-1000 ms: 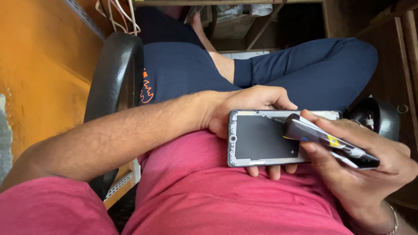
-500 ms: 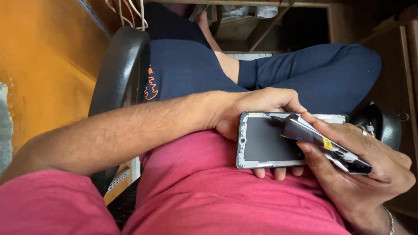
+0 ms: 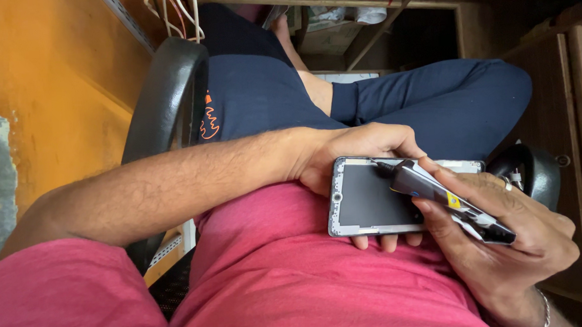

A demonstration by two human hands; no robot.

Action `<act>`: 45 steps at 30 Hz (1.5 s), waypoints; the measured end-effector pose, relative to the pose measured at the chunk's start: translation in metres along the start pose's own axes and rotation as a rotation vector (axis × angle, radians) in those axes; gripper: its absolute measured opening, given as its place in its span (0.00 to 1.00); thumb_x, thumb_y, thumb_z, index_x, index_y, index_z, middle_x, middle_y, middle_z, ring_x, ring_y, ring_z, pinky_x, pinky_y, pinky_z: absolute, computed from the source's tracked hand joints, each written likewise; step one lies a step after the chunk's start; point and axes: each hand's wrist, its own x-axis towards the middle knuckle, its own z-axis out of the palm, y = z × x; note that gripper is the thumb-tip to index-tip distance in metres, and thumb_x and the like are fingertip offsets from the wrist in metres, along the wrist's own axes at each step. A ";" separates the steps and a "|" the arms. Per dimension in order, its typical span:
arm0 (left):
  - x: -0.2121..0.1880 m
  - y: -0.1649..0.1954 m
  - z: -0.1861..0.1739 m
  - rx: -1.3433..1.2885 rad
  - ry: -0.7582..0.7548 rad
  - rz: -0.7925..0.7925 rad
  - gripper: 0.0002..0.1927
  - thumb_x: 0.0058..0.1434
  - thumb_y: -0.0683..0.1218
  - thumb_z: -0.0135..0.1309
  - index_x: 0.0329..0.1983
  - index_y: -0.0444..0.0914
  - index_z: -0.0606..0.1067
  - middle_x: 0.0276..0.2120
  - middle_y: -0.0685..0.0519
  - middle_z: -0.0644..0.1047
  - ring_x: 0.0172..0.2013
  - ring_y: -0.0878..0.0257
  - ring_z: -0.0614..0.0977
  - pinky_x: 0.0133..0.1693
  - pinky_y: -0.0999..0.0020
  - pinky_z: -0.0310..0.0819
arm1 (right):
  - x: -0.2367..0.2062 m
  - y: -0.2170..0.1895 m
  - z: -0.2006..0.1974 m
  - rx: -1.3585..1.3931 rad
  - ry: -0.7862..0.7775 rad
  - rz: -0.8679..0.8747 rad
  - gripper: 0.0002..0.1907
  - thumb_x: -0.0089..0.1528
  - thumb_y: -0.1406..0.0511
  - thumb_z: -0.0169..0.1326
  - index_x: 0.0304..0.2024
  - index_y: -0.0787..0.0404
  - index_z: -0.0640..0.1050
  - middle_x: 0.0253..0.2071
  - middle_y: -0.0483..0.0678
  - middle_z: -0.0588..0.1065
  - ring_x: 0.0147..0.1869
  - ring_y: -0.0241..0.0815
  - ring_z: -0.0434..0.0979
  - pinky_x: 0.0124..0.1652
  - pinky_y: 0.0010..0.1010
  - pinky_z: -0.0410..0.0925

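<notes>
Head view, looking straight down onto lap. Left hand (image 3: 358,156) fingers (image 3: 389,242) curled closed around opened phone (image 3: 373,196): thumb side over upper long edge, three fingertips showing below lower long edge. Phone held flat, long axis across the frame, dark inner panel up, pale frame around it, small round hole near the left short end. Held above the red shirt (image 3: 288,267), at waist level, not resting on any surface.

Right hand (image 3: 506,236) fingers (image 3: 459,177) closed on a grey electric screwdriver (image 3: 444,197), pen-like grip, index finger along upper side, thumb beneath. Body of tool slanted from lower right up to upper left; yellow mark on its side. Thin dark bit (image 3: 381,165) touching upper edge of phone near the middle of that edge. Ring (image 3: 508,187) on one finger; bracelet (image 3: 544,306) at wrist.

Left forearm (image 3: 176,187) crossing frame from lower left to phone. Navy trousers (image 3: 392,102), legs crossed, beyond the hands. Black chair armrest (image 3: 163,103) at left, second armrest (image 3: 533,171) partly hidden behind right hand. Orange wall (image 3: 50,94) at far left, worn grey patch on it. Wooden furniture (image 3: 576,108) at right edge. White cables (image 3: 182,12) hanging at top left.
</notes>
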 end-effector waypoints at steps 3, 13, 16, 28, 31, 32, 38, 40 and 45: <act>0.001 0.000 0.000 -0.008 -0.005 -0.010 0.29 0.73 0.59 0.33 0.57 0.32 0.72 0.46 0.32 0.78 0.39 0.43 0.85 0.35 0.48 0.85 | 0.001 -0.001 -0.001 -0.014 0.000 0.003 0.20 0.60 0.72 0.69 0.52 0.71 0.78 0.49 0.59 0.80 0.50 0.47 0.85 0.47 0.27 0.77; 0.003 -0.001 -0.006 -0.023 -0.031 -0.013 0.32 0.74 0.60 0.31 0.56 0.30 0.73 0.48 0.31 0.78 0.40 0.42 0.84 0.37 0.48 0.84 | 0.005 -0.004 -0.004 -0.016 -0.019 0.007 0.19 0.60 0.73 0.68 0.52 0.71 0.78 0.51 0.59 0.80 0.50 0.46 0.85 0.48 0.27 0.77; 0.004 -0.001 -0.007 -0.038 -0.042 -0.019 0.32 0.74 0.60 0.31 0.56 0.29 0.74 0.48 0.31 0.78 0.41 0.43 0.84 0.37 0.48 0.84 | 0.007 -0.006 -0.004 -0.021 -0.024 0.001 0.19 0.60 0.73 0.68 0.52 0.71 0.78 0.50 0.58 0.80 0.49 0.46 0.85 0.48 0.27 0.76; 0.002 0.002 0.001 0.024 0.041 -0.008 0.34 0.72 0.60 0.30 0.55 0.27 0.74 0.49 0.32 0.78 0.41 0.43 0.85 0.37 0.50 0.85 | 0.009 -0.005 -0.009 -0.055 -0.018 0.018 0.19 0.61 0.71 0.68 0.53 0.69 0.79 0.48 0.57 0.81 0.46 0.43 0.85 0.44 0.24 0.75; 0.002 0.004 0.002 0.030 0.059 -0.016 0.34 0.72 0.60 0.31 0.55 0.27 0.74 0.49 0.32 0.79 0.41 0.43 0.85 0.36 0.50 0.85 | 0.007 -0.002 -0.011 -0.058 -0.018 0.024 0.19 0.61 0.71 0.68 0.54 0.68 0.80 0.47 0.56 0.81 0.46 0.42 0.85 0.45 0.23 0.75; 0.002 0.004 0.001 0.031 0.057 -0.012 0.34 0.72 0.60 0.30 0.55 0.28 0.74 0.49 0.32 0.79 0.41 0.43 0.85 0.36 0.50 0.85 | 0.007 -0.002 -0.012 -0.056 -0.017 0.023 0.19 0.61 0.71 0.68 0.54 0.68 0.80 0.47 0.56 0.81 0.46 0.42 0.85 0.45 0.23 0.75; 0.003 0.002 -0.004 -0.007 -0.006 -0.003 0.35 0.73 0.61 0.29 0.57 0.28 0.73 0.51 0.30 0.77 0.43 0.41 0.84 0.38 0.48 0.85 | 0.007 -0.001 -0.013 -0.062 -0.017 0.037 0.18 0.60 0.71 0.68 0.52 0.68 0.80 0.47 0.56 0.81 0.44 0.42 0.85 0.44 0.23 0.75; 0.004 0.001 -0.006 -0.021 -0.024 -0.001 0.35 0.73 0.61 0.28 0.58 0.28 0.73 0.51 0.30 0.77 0.43 0.41 0.84 0.39 0.48 0.85 | 0.008 -0.001 -0.013 -0.058 -0.019 0.036 0.18 0.61 0.71 0.68 0.52 0.68 0.80 0.47 0.56 0.81 0.45 0.42 0.85 0.43 0.23 0.76; 0.003 0.000 -0.007 -0.019 -0.011 0.002 0.36 0.73 0.61 0.28 0.59 0.28 0.72 0.52 0.29 0.76 0.43 0.40 0.84 0.39 0.47 0.84 | 0.009 -0.004 -0.013 -0.060 -0.016 0.060 0.18 0.60 0.71 0.68 0.52 0.69 0.80 0.47 0.56 0.81 0.44 0.42 0.85 0.43 0.24 0.75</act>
